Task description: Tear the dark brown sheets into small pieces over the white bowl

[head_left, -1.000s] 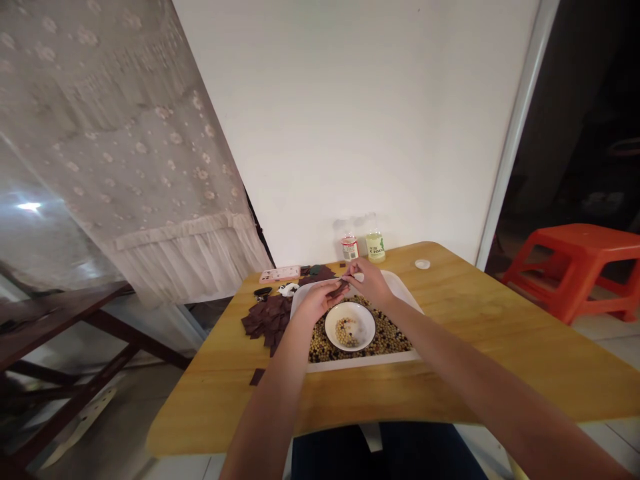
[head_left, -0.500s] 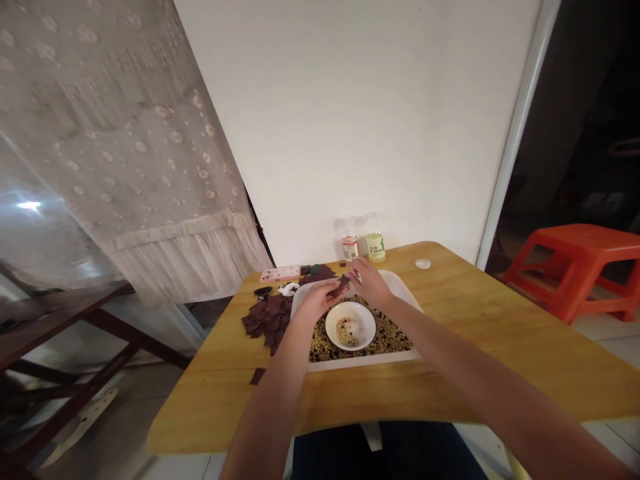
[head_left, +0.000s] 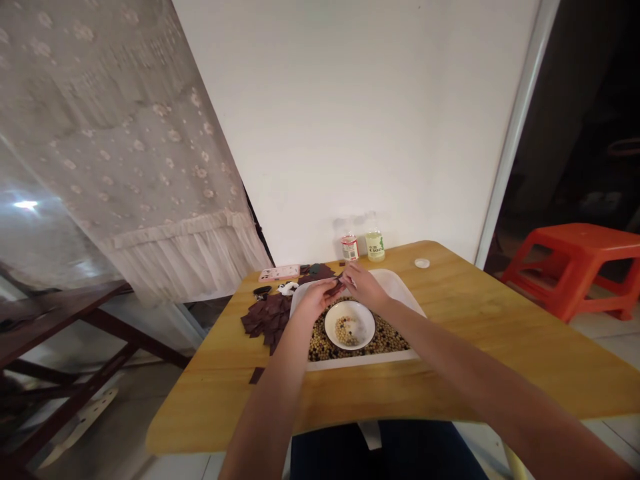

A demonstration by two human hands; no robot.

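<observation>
A dark brown piece [head_left: 338,287] is being held up between two hands, over the far part of a white tray [head_left: 364,362]. By the left hand [head_left: 316,299], it is being gripped with the fingers drawn together on it. The fingers of the right hand [head_left: 367,285] are being bunched near its other end; whether anything is being pinched by them cannot be told. Nearer the person, a dark-rimmed white bowl [head_left: 366,323] is being surrounded by pale and dark bead-like grains [head_left: 387,339] in the tray, and a small cluster of grains [head_left: 345,331] is being contained in the bowl. To the left, a heap of brown pieces [head_left: 270,318] is being supported by the wooden table [head_left: 490,327]. Behind the tray, two bottles, one red-labelled [head_left: 349,249] and one green-labelled [head_left: 375,247], are being backed by a white wall [head_left: 370,120].
</observation>
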